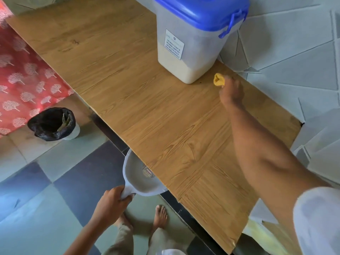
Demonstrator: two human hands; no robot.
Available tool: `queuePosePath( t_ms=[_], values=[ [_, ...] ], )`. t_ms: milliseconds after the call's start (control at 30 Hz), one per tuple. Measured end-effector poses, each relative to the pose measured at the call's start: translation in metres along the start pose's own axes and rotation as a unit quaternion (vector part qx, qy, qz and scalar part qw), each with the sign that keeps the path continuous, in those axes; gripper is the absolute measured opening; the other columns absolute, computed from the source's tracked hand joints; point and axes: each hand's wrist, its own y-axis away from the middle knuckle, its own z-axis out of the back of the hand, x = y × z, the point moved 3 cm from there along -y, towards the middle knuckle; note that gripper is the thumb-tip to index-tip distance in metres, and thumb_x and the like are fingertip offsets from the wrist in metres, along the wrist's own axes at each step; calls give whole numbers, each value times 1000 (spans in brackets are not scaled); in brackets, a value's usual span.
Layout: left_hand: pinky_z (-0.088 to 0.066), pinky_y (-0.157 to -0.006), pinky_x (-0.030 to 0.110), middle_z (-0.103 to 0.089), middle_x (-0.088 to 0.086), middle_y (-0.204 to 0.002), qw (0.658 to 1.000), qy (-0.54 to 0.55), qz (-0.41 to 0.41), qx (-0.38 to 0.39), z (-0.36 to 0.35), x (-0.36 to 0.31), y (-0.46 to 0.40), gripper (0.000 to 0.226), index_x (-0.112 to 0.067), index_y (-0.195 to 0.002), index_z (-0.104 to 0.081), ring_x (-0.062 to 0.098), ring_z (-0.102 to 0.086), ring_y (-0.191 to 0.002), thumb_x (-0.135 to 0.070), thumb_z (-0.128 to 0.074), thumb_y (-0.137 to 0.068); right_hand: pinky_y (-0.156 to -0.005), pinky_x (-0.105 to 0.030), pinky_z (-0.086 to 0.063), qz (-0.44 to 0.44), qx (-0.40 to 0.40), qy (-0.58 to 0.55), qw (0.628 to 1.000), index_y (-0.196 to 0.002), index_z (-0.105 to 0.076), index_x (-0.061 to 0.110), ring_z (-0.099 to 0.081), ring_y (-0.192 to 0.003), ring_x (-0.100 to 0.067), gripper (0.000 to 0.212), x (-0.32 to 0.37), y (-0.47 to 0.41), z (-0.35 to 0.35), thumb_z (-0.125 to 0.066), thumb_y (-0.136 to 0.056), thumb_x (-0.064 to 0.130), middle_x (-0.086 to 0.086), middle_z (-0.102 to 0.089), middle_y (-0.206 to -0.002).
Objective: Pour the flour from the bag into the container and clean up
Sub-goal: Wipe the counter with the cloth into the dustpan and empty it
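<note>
Gripping yellow cloth (219,82) in right hand (231,92) beside container (191,46) (lid on), left hand (112,201) clutching dustpan (141,179) handle at table (147,111) edge

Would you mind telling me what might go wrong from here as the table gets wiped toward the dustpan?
1. The dustpan sits far from the yellow cloth, so swept crumbs may fall past it onto the floor.
2. The right hand works close beside the flour container; a wide wipe might nudge it.

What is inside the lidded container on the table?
Through the container wall, pale flour fills the lower part; the blue lid is on, hiding the top from above.
</note>
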Motion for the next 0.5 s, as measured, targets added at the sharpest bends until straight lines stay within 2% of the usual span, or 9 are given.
queuePosePath(
  t_ms=[67, 133, 267, 333, 367, 433, 500],
  values=[
    [-48, -57, 35, -61, -4, -58, 1000, 1, 1, -2, -5, 5, -3, 30, -29, -64, -51, 20, -60, -60, -31, -71, -87, -84, -44, -51, 20, 42, 22, 999, -128, -61, 11, -61, -113, -41, 32, 7, -5, -18, -57, -96, 8, -20, -63, -126],
    [-50, -58, 37, -62, -4, -59, 1000, -2, 4, 1, -9, 9, -4, 26, -26, -67, -54, 20, -60, -59, -32, -70, -87, -83, -45, -51, 54, 47, 22, 997, -126, -60, 10, -61, -111, -42, 32, 31, 23, -31, -53, -96, 5, -19, -60, -130],
    [-49, -57, 39, -60, -1, -58, 1000, 13, 4, 10, -12, 3, 4, 27, -19, -68, -55, 24, -59, -60, -43, -59, -79, -63, -39, -54, 154, 47, -2, 987, -126, -65, 10, -70, -86, -40, 46, 74, 166, -36, -63, -80, 5, -18, -64, -128],
    [-50, -58, 39, -61, -2, -60, 1000, 12, 6, 16, -13, 0, 9, 26, -19, -70, -57, 24, -62, -63, -44, -57, -77, -54, -33, -52, 208, 79, -67, 973, -119, -69, 15, -70, -73, -34, 50, 89, 254, -26, -48, -73, 9, -10, -70, -116],
    [-50, -59, 38, -61, -3, -61, 1000, 11, 8, 22, -15, 0, 12, 22, -22, -69, -57, 24, -63, -65, -42, -60, -78, -53, -33, -53, 234, 112, -97, 961, -117, -70, 18, -71, -72, -31, 55, 95, 290, -17, -40, -70, 12, -5, -71, -111],
    [-50, -60, 36, -61, -4, -62, 999, 2, 7, 36, -15, -2, 19, 20, -29, -67, -53, 24, -64, -68, -39, -64, -80, -63, -38, -59, 255, 162, -152, 941, -118, -69, 20, -71, -84, -30, 57, 99, 329, 4, -42, -69, 9, -1, -70, -111],
    [-51, -61, 36, -63, -5, -66, 999, -9, 6, 39, -15, -1, 27, 17, -32, -69, -54, 23, -65, -70, -42, -62, -80, -70, -41, -59, 239, 138, -196, 941, -120, -69, 18, -69, -89, -28, 55, 84, 326, 27, -56, -69, 1, -2, -70, -109]
  ],
)
